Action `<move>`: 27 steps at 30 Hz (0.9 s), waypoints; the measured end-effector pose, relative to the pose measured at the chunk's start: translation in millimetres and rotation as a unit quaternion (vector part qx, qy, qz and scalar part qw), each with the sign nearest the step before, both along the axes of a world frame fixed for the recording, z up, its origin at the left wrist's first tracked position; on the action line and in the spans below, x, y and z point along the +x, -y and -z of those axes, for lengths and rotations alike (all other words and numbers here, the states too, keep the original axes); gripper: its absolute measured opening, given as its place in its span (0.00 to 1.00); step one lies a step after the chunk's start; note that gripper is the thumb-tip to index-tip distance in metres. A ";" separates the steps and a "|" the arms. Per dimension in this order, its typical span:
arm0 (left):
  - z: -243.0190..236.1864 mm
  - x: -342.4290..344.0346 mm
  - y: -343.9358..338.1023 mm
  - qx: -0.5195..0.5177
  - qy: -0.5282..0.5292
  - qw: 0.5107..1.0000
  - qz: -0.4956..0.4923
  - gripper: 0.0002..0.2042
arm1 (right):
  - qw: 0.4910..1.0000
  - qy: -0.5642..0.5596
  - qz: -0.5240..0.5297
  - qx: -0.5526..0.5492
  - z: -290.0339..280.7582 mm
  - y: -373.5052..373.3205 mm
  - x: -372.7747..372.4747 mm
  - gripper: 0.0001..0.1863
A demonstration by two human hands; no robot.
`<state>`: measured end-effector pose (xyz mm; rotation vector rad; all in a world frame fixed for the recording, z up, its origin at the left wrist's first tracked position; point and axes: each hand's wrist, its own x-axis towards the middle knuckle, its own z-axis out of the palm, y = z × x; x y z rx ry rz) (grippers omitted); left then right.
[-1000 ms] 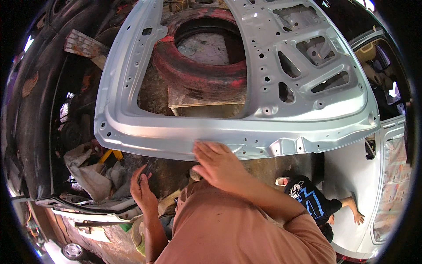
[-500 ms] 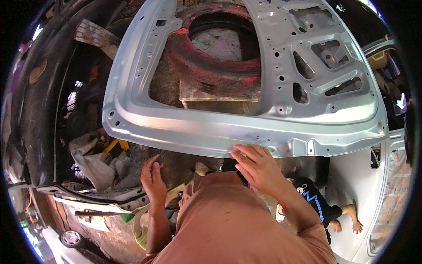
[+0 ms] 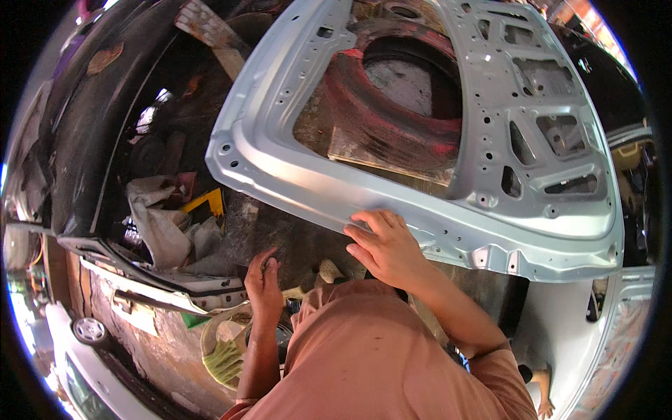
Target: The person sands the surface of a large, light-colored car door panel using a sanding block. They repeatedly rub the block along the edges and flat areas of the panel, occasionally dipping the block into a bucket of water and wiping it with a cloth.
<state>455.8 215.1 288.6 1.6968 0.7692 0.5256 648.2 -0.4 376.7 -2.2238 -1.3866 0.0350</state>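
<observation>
A silver-grey car tailgate panel [image 3: 336, 203] with a large window opening and several cut-outs lies flat in front of me. Over its near edge rests my right hand [image 3: 385, 245], fingers apart and bent, the tips touching the metal. My left hand [image 3: 264, 287] is raised off the panel, left of my body and below the near-left edge. Its fingers are curled toward the thumb, with something small and dark between them that I cannot make out. Through the window opening shows a red-smeared black tyre [image 3: 392, 119] under the panel.
A dark car body [image 3: 91, 140] stands along the left. Pale crumpled cloth [image 3: 157, 224] and a yellow piece [image 3: 210, 203] lie beside it. At lower left is a white car [image 3: 77, 350]; at right, a pale car panel [image 3: 560, 315]. Another person's hand [image 3: 546, 408] shows at lower right.
My view has turned, so the tailgate sits tilted and further right. My right hand has shifted left along its near edge. The other person has mostly slipped behind my arm.
</observation>
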 end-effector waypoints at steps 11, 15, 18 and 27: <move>-2.4 -9.5 17.3 -0.005 0.004 1.000 0.006 0.11 | 0.996 0.013 -0.050 0.068 19.4 -117.1 10.1 0.14; -1.8 -10.1 23.2 0.009 0.012 1.000 0.014 0.11 | 0.996 0.037 -0.036 0.072 26.8 -149.6 8.7 0.15; -7.2 -12.1 23.5 0.021 -0.014 0.999 0.029 0.11 | 0.996 0.040 -0.032 0.073 28.1 -147.8 6.9 0.15; -1.7 -3.6 15.1 0.034 -0.025 0.998 0.044 0.12 | 1.000 -0.020 0.023 -0.003 7.0 -37.4 -4.3 0.15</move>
